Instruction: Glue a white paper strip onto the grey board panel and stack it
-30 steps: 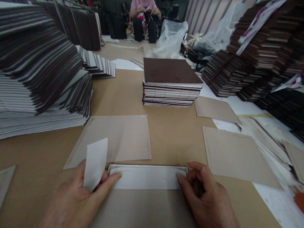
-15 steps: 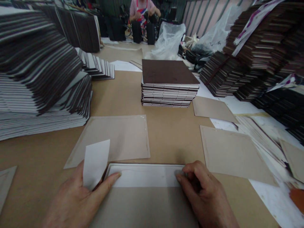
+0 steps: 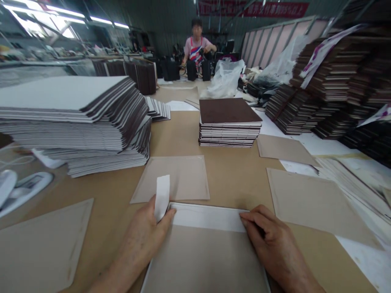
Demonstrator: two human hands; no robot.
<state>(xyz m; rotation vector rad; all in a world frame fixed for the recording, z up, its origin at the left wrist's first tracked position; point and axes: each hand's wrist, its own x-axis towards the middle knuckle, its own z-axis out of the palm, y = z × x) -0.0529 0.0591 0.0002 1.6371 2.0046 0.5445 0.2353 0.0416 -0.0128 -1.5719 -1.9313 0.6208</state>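
A beige panel with a thin raised border lies in front of me. A white strip runs flat along its far edge. My left hand is closed round a loose white paper slip, which stands up between thumb and fingers. Its thumb also rests on the panel's far left corner. At the far right corner, my right hand pinches the panel's edge by the end of the white strip. What lies inside the right fingers is partly hidden.
A tall stack of dark-and-white boards stands at left, a smaller brown-topped stack ahead. Flat beige sheets lie around the panel. Dark bundles pile up at right. Beyond the table is a person in a pink top.
The view has tilted up and swung left, showing more of the room and the left stack's top. Both hands stay at the panel's far corners; the paper slip is still in my left hand.
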